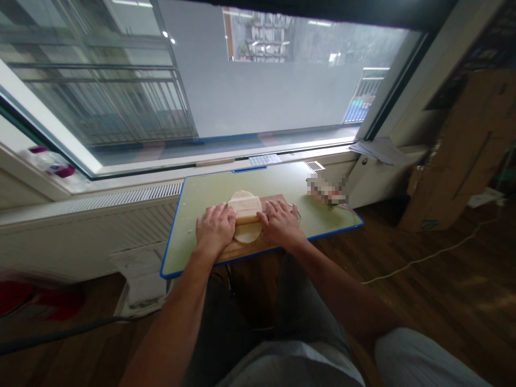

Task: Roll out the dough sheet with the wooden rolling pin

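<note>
A wooden rolling pin (246,220) lies across a flat round of pale dough (246,234), with dough showing on both its far and near sides. Over the pin's left end rests my left hand (217,223), its fingers curved forward. My right hand (280,220) covers the right end the same way, thumb toward the dough. The pin's ends are hidden beneath both hands. Under the dough is a wooden cutting board (266,202), with a metal handle (299,215) at its right, just beyond my right hand.
The small blue-edged table (181,236) stands against a radiator (133,215) below a large window. A blurred-out item (327,189) is on its right side. Papers (382,152) lie on the sill; a large cardboard piece (459,156) leans at right. A cable (427,253) crosses the floor.
</note>
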`<action>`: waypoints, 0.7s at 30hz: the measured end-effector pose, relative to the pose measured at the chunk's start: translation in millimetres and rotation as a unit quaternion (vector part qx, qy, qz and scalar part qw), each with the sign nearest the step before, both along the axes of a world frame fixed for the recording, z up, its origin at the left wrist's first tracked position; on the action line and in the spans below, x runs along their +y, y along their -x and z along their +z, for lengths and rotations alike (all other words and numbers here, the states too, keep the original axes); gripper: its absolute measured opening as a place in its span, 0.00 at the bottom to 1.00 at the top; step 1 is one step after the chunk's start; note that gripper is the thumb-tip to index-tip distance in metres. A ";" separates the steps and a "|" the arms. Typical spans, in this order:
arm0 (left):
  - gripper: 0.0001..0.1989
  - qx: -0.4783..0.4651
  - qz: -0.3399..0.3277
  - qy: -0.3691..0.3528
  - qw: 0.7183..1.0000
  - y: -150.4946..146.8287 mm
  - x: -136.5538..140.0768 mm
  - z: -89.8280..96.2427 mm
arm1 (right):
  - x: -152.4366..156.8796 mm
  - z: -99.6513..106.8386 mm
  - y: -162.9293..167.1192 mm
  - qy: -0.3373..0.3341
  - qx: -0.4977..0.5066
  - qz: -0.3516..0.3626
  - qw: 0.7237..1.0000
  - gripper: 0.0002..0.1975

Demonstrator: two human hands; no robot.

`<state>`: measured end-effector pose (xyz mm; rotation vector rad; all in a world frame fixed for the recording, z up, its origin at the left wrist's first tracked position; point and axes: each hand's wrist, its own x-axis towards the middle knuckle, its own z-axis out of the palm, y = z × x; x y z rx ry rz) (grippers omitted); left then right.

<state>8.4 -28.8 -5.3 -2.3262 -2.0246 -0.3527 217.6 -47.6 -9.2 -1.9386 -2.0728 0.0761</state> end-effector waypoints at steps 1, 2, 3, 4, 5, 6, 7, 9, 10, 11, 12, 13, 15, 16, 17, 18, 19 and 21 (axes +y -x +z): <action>0.29 -0.004 -0.003 -0.004 1.000 0.6 -4.8 -0.9 | -4.3 -0.9 0.4 0.004 0.003 -0.004 1.000 0.33; 0.28 -0.010 -0.005 -0.008 1.000 1.2 -10.0 -1.8 | -9.0 -2.5 0.6 0.003 0.006 -0.007 1.000 0.33; 0.28 -0.017 -0.005 -0.010 1.000 1.8 -15.8 -2.9 | -14.2 -4.5 0.6 -0.001 0.008 -0.009 1.000 0.32; 0.28 -0.025 -0.006 -0.011 1.000 2.3 -21.9 -4.2 | -19.9 -7.0 0.3 -0.007 0.008 -0.010 1.000 0.32; 0.28 -0.032 -0.007 -0.013 0.999 2.7 -28.3 -5.8 | -26.0 -9.8 -0.2 -0.014 0.008 -0.009 1.000 0.32; 0.28 -0.039 -0.007 -0.015 0.999 3.1 -34.8 -7.6 | -32.3 -12.6 -0.9 -0.020 0.009 -0.008 1.000 0.32; 0.28 -0.044 -0.007 -0.019 0.999 3.4 -41.4 -9.5 | -38.7 -15.3 -1.5 -0.026 0.010 -0.006 1.000 0.33; 0.28 -0.053 -0.006 -0.030 0.998 3.9 -53.8 -13.7 | -50.9 -19.8 -2.6 -0.033 0.015 -0.002 0.999 0.33; 0.28 -0.056 -0.006 -0.037 0.998 4.2 -59.5 -15.7 | -56.3 -21.6 -2.9 -0.035 0.017 -0.001 0.999 0.33; 0.28 -0.059 -0.009 -0.044 0.997 4.5 -64.6 -17.6 | -61.2 -23.1 -3.1 -0.038 0.018 0.000 0.999 0.34; 0.29 -0.061 -0.013 -0.052 0.997 4.9 -69.2 -19.4 | -65.6 -24.3 -3.1 -0.041 0.017 0.002 0.999 0.34; 0.29 -0.063 -0.018 -0.058 0.996 5.4 -73.3 -21.0 | -69.5 -25.4 -3.1 -0.044 0.015 0.005 0.999 0.35; 0.29 -0.069 -0.024 -0.071 0.995 6.6 -80.2 -24.1 | -76.7 -27.1 -3.1 -0.045 0.011 0.010 0.999 0.36; 0.29 -0.073 -0.027 -0.077 0.994 7.2 -83.2 -25.6 | -80.2 -27.9 -3.3 -0.045 0.010 0.011 0.999 0.36; 0.29 -0.078 -0.031 -0.083 0.993 7.8 -86.0 -27.0 | -83.6 -28.7 -3.5 -0.044 0.009 0.013 0.999 0.37; 0.29 -0.083 -0.034 -0.089 0.992 8.3 -88.7 -28.5 | -87.1 -29.6 -3.9 -0.045 0.008 0.014 0.999 0.37; 0.29 -0.088 -0.037 -0.094 0.991 8.7 -91.4 -30.0 | -90.7 -30.7 -4.4 -0.048 0.007 0.016 0.999 0.37; 0.29 -0.098 -0.039 -0.102 0.989 9.2 -97.0 -32.9 | -97.8 -33.3 -5.6 -0.057 0.003 0.022 0.998 0.37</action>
